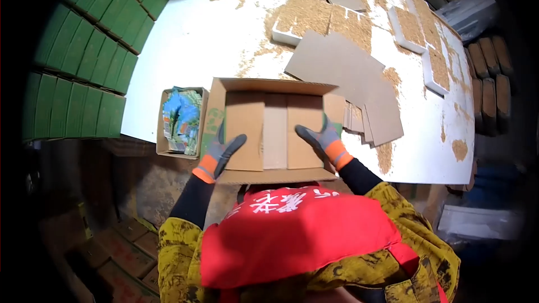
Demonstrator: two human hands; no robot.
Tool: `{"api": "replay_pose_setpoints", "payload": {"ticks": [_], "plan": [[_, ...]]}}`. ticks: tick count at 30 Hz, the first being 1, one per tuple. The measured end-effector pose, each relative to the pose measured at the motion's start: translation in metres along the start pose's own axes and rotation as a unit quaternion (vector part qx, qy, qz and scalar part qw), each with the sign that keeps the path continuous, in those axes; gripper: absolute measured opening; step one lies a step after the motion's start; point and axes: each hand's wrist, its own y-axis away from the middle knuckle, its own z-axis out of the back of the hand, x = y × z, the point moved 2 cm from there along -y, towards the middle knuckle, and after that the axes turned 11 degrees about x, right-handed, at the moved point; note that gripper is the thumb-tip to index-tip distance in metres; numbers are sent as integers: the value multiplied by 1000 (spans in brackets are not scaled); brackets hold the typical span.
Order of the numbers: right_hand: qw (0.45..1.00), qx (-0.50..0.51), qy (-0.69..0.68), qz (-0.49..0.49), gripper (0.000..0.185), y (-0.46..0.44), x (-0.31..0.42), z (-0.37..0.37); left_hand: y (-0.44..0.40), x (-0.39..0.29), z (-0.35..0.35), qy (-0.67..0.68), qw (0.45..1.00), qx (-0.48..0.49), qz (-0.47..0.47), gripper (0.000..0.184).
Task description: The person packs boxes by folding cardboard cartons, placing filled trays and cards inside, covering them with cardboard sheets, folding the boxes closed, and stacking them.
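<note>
Centre of frame: an open corrugated carton [275, 85], its inner floor in view, is braced between gloved left hand [224, 148] and gloved right hand [321, 139]; each clasps a side wall, thumb inside, fingers outside and partly hidden; this opposed grip likely steadies the walls. Left of centre, a small box [205, 115] holds printed packets [182, 118] at the table's [196, 39] edge; presumably for easy reach.

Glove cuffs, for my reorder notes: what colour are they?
The glove cuffs are mainly orange, clearest in the head view.
</note>
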Motion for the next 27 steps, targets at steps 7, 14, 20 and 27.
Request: {"api": "replay_pose_setpoints", "payload": {"ticks": [7, 14, 20, 27], "plan": [[979, 28, -198, 32, 64, -4, 56, 30, -20, -56, 13, 125, 988, 6, -92, 56], [968, 17, -191, 164, 56, -198, 140, -40, -7, -2, 63, -335, 916, -197, -105, 61], [982, -6, -98, 164, 104, -376, 101, -183, -22, 19, 52, -576, 814, -55, -39, 76], [991, 38, -12, 129, 83, -349, 99, -218, -29, 27, 62, -622, 783, -23, -1, 80]]}}
